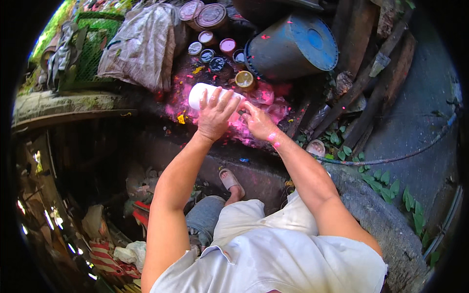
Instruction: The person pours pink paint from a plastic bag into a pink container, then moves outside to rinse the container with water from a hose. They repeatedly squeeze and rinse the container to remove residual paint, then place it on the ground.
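A smooth white cylindrical plastic bottle (197,96) lies on its side in the air above the pink-stained ledge (178,105). My left hand (215,116) wraps over its middle from above. At the bottle's right end, the fingers of my right hand (259,122) are curled against it, and they hide that end. Pink paint spots mark my right wrist. Just beyond the bottle stands a small can (245,79) with a yellowish top. Crumpled pink-smeared plastic (273,108) lies beyond my right hand.
Several small paint pots, including one of pink paint (227,46), stand behind the bottle near two larger cans (211,16). A blue-grey drum (298,46) leans at the back right beside wooden planks (383,63). A pale sack (139,46) sits at the back left. A hose (391,158) curves along the right.
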`<state>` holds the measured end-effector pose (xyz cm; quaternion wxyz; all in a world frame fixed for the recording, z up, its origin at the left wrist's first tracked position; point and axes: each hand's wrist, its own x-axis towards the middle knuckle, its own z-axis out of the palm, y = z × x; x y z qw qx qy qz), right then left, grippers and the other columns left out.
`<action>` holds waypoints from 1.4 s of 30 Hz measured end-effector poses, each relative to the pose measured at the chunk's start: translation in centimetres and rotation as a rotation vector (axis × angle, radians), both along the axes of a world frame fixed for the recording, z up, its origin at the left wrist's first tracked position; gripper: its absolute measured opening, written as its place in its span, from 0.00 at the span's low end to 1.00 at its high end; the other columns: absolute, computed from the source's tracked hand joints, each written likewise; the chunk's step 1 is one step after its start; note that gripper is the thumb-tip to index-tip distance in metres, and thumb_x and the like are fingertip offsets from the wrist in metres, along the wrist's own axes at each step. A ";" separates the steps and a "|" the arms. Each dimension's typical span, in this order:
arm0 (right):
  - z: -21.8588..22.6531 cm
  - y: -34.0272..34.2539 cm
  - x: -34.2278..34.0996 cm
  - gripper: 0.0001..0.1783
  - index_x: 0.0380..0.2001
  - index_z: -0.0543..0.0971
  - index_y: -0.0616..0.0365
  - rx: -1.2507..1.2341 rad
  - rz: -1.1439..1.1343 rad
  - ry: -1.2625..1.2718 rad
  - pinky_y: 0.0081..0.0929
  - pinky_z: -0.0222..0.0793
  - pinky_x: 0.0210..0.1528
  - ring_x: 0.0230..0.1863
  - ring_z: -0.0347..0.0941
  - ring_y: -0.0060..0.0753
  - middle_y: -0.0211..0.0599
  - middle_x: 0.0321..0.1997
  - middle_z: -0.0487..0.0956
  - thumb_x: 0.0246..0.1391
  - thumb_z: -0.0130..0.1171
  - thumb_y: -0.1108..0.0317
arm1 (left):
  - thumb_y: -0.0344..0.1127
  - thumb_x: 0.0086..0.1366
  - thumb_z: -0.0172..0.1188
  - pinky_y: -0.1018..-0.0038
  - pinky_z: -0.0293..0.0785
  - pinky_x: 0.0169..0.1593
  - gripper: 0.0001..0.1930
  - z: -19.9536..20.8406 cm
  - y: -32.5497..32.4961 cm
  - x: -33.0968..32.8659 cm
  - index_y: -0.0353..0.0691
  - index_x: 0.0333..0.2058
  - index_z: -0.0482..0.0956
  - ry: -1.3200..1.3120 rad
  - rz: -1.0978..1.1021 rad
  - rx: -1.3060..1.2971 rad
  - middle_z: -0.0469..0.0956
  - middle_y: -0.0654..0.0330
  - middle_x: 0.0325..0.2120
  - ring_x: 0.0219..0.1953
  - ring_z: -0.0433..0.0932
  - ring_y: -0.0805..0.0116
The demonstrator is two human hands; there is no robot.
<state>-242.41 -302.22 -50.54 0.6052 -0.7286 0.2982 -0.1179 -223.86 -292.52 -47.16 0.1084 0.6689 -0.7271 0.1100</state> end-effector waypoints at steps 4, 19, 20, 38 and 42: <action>0.6 -0.2 0.6 0.15 0.57 0.77 0.58 0.008 0.047 -0.025 0.46 0.73 0.62 0.61 0.80 0.55 0.52 0.55 0.83 0.69 0.55 0.73 | 0.35 0.52 0.72 0.40 0.51 0.77 0.38 0.7 0.3 0.5 0.52 0.65 0.75 -0.024 0.044 -0.017 0.75 0.62 0.66 0.71 0.69 0.49; 0.1 0.1 -0.2 0.25 0.66 0.74 0.55 0.001 0.245 0.055 0.46 0.79 0.50 0.45 0.86 0.53 0.51 0.40 0.87 0.74 0.56 0.54 | 0.39 0.67 0.68 0.59 0.88 0.44 0.21 -0.2 -1.3 7.6 0.35 0.54 0.78 2.034 0.673 0.332 0.86 0.51 0.42 0.39 0.88 0.60; 0.1 0.2 -0.2 0.27 0.68 0.74 0.55 -0.016 0.251 0.040 0.44 0.79 0.50 0.45 0.86 0.51 0.51 0.41 0.87 0.74 0.56 0.53 | 0.43 0.69 0.67 0.58 0.88 0.45 0.23 -0.7 -1.1 7.4 0.35 0.56 0.78 2.098 0.659 0.297 0.86 0.51 0.42 0.40 0.88 0.59; -2.3 0.9 -0.3 0.31 0.75 0.70 0.48 -0.177 0.137 -0.036 0.51 0.77 0.60 0.59 0.81 0.60 0.53 0.61 0.83 0.74 0.55 0.51 | 0.47 0.65 0.73 0.64 0.83 0.53 0.33 -1.6 -2.8 5.9 0.34 0.61 0.73 1.815 0.568 0.187 0.81 0.56 0.50 0.47 0.84 0.64; 0.7 0.9 -0.2 0.30 0.74 0.71 0.47 -0.201 0.132 -0.020 0.50 0.80 0.56 0.58 0.82 0.58 0.50 0.61 0.84 0.73 0.58 0.57 | 0.52 0.72 0.63 0.58 0.83 0.56 0.28 -0.9 -2.6 5.5 0.38 0.62 0.75 1.988 0.718 0.071 0.83 0.51 0.50 0.48 0.85 0.57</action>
